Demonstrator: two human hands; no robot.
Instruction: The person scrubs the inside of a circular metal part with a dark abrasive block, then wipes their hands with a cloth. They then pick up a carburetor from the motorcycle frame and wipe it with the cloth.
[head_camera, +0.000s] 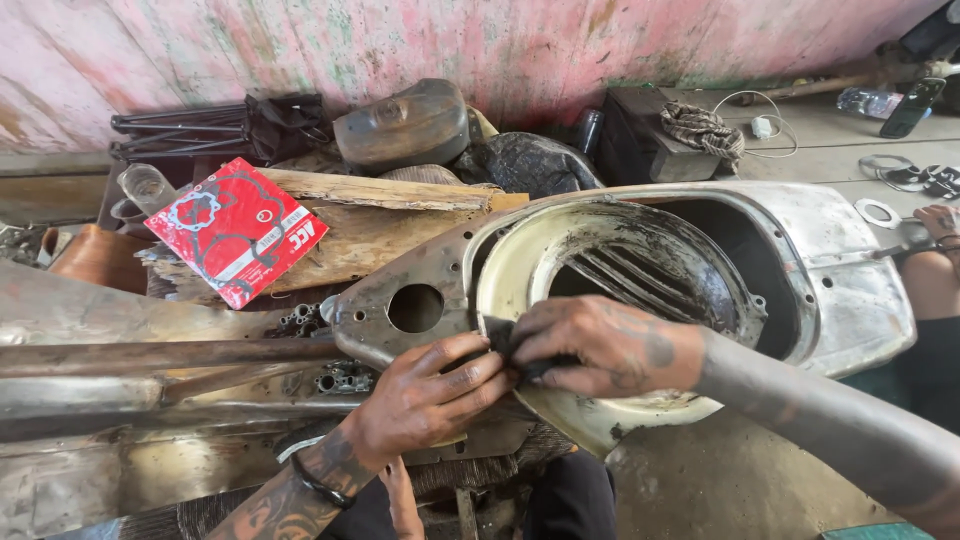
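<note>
**A:** Hands first, nearest the camera. What are they doing?

**B:** The left hand (425, 395), with a dark band at the wrist, and the right hand (600, 345) meet at the near rim of a large, worn, cream and bare-metal scooter body panel (850, 290). Both are closed, pinching the same small dark scrap of abrasive or cloth (510, 345). It is too dark to tell which. The scrap is pressed against the pale inner ring of the panel's big round opening (520, 250).

**A:** Why is the panel held that way?

**B:** It seems to rest across the person's lap, its hollow side facing up, which keeps the rim close and steady under both hands. The dark slotted vents inside the hollow (640, 270) are grimy.

**A:** Any room around the hands?

**B:** To the right and below there is bare concrete floor (720, 480). To the left it is crowded: a rusty steel bar (150, 355) runs in from the left edge, touching the panel's narrow end, just beside a smaller round hole (415, 307).

**A:** And farther back?

**B:** A red flat packet printed with gasket outlines (235, 228) lies tilted on a rough wooden plank (380, 190). Behind it sit a rusted rounded metal tank (405, 125) and a folded black tripod (190, 130), all against a peeling pink wall (400, 40). At far right, another person's hand (935, 220) holds a metal tool near a flat ring washer (878, 212) on the floor.
</note>
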